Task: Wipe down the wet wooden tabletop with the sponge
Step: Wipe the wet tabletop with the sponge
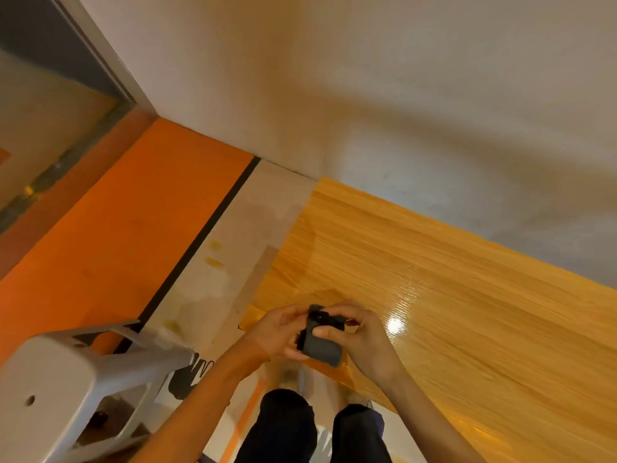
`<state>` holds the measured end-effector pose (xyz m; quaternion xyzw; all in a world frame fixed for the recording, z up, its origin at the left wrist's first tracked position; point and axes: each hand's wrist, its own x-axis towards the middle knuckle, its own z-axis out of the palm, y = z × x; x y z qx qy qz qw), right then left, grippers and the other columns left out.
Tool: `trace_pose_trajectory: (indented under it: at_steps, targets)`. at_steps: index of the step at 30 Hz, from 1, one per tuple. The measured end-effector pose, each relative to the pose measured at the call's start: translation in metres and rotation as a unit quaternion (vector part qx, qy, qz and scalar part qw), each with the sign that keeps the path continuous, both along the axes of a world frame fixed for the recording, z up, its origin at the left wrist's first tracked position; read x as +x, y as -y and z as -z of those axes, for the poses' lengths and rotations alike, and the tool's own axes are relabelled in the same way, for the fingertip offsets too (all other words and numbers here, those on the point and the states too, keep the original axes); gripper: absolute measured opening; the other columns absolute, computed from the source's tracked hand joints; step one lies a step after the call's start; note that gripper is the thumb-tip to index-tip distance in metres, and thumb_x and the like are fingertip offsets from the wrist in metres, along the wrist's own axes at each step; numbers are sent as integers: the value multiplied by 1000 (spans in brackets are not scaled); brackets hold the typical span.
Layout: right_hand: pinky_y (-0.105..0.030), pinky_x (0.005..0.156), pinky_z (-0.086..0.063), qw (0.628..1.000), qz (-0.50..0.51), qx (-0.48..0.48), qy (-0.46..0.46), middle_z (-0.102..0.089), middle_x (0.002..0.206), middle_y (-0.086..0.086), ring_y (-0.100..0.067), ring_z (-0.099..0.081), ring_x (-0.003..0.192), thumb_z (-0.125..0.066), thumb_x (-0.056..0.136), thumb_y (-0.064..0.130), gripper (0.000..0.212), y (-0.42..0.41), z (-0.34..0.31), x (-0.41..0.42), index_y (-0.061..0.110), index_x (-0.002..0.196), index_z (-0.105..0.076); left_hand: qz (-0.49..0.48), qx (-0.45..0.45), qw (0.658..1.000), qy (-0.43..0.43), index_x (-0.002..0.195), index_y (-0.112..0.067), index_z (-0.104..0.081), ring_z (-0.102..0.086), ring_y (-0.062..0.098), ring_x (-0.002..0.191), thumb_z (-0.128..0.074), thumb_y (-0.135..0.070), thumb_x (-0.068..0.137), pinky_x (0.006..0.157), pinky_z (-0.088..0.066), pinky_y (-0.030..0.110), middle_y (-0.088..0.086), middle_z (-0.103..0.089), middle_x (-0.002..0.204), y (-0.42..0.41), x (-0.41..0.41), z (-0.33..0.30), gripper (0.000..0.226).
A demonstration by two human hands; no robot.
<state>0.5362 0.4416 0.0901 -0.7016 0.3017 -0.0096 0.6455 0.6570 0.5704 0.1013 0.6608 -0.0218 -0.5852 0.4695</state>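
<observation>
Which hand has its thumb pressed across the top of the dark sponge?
The right hand: its thumb lies across the sponge. The left hand grips the sponge's far end from the other side.

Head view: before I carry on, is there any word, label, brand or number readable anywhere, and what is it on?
None can be read.
Dark sponge, held in both hands: no print shows.
Wooden tabletop: bare grain and glare only.
Black mark on the floor beside the grey stool: a shape, not letters.
</observation>
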Motion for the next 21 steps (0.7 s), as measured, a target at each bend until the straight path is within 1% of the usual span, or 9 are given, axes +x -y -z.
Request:
trace_pose_trajectory:
  at_steps: [2, 4, 7, 9, 10, 13, 15, 19, 21]
  targets:
    - [-10, 81, -47, 998, 59, 12, -17, -66, 104, 10, 9, -59, 93, -83, 73, 13, 46, -10, 11, 7, 32, 112, -69, -2, 3, 999, -49, 112, -25, -61, -73, 11, 91, -46, -34, 105, 68, -61, 27, 1, -71, 106, -3, 12, 8, 19]
    - [-11, 77, -50, 993, 107, -2, -40, -65, 98, 14, 9, -61, 87, -82, 73, 10, 54, -19, 23, 14, 25, 121, -62, 16, -1, 998, -61, 117, -21, -58, -68, 10, 98, -50, -25, 104, 73, -61, 24, -3, -66, 109, -5, 16, 16, 16]
    - [-12, 68, -47, 984, 130, -69, -100, -65, 90, 15, 5, -60, 78, -83, 72, 16, 39, -28, 37, 26, 20, 107, -66, 80, 6, 996, 50, 120, -26, -50, -60, 3, 100, -61, -9, 98, 77, -56, 18, -9, -55, 112, -11, 16, 37, 30]
    - [-25, 69, -50, 980, 118, -104, -121, -69, 83, 9, -5, -63, 77, -82, 72, 21, 24, -35, 46, 33, 20, 93, -69, 116, 38, 979, 164, 113, -29, -54, -62, 3, 97, -67, -16, 95, 74, -51, 12, -11, -59, 104, -15, 18, 51, 26]
    - [-28, 70, -50, 978, 104, -125, -130, -69, 85, 7, -9, -63, 81, -80, 74, 23, 20, -39, 49, 34, 22, 91, -70, 134, 57, 965, 217, 112, -27, -57, -62, 3, 94, -70, -22, 93, 72, -49, 11, -12, -61, 101, -16, 18, 56, 24]
    - [-19, 74, -39, 958, 70, -217, -173, -59, 100, 9, -9, -52, 99, -75, 80, 29, 23, -48, 60, 37, 24, 102, -71, 172, 104, 926, 319, 111, -23, -59, -60, 6, 85, -74, -33, 89, 68, -46, 17, -6, -61, 101, -19, 16, 75, 29]
    - [-18, 77, -40, 948, 73, -247, -186, -48, 103, 10, -9, -46, 104, -72, 83, 28, 26, -52, 64, 38, 26, 109, -71, 177, 115, 910, 356, 110, -21, -59, -61, 11, 89, -76, -37, 86, 72, -50, 25, -3, -61, 102, -19, 14, 81, 33]
    - [-19, 89, -43, 954, 80, -233, -173, -60, 114, 0, -16, -53, 111, -60, 93, 13, 28, -56, 70, 44, 14, 119, -68, 207, 160, 863, 432, 110, -24, -54, -63, 10, 92, -71, -42, 89, 72, -49, 29, -10, -62, 96, -18, 16, 78, 32]
    - [-20, 94, -42, 960, 75, -215, -165, -64, 119, -4, -18, -55, 114, -52, 95, 5, 30, -52, 65, 43, 10, 121, -67, 216, 178, 854, 438, 113, -23, -51, -65, 13, 96, -69, -43, 91, 73, -49, 31, -9, -64, 99, -17, 17, 78, 35]
